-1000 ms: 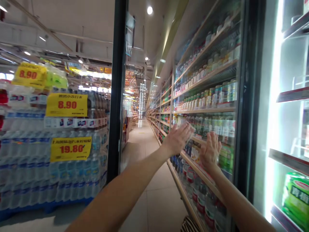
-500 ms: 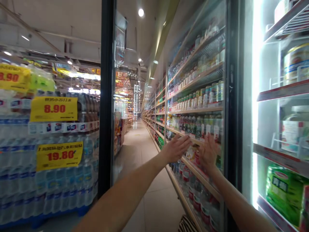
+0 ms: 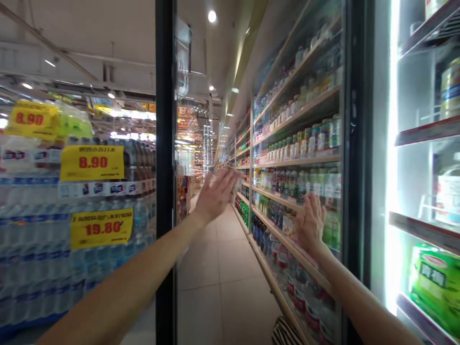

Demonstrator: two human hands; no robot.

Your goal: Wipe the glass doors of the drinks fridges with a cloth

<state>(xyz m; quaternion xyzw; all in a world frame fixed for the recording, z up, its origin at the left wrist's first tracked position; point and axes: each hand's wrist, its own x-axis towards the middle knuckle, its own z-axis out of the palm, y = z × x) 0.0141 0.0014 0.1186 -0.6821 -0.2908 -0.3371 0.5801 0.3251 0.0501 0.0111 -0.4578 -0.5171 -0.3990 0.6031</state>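
Note:
A glass cooler door with a black frame [image 3: 166,158] stands open in front of me. My left hand [image 3: 217,194] is against the middle of its glass, fingers stretched out and slightly blurred by motion. A pale patch shows past those fingertips; whether it is a reflection or something thin under the palm I cannot tell. Lower on the right side of the pane, my right hand [image 3: 312,220] is raised flat to the glass, fingers extended upward and holding nothing visible. Shelves of drinks show in the pane behind both hands, partly covered by them.
To the right is a lit cooler with shelves, holding a green package [image 3: 433,278] and a can [image 3: 451,91]. At left rise stacked water bottles [image 3: 32,268] with yellow price signs [image 3: 101,229]. A tiled floor [image 3: 201,268] runs down the aisle.
My left hand has swept left and slightly up across the glass, away from my right hand. The right hand stays at nearly the same place. The view has shifted slightly left.

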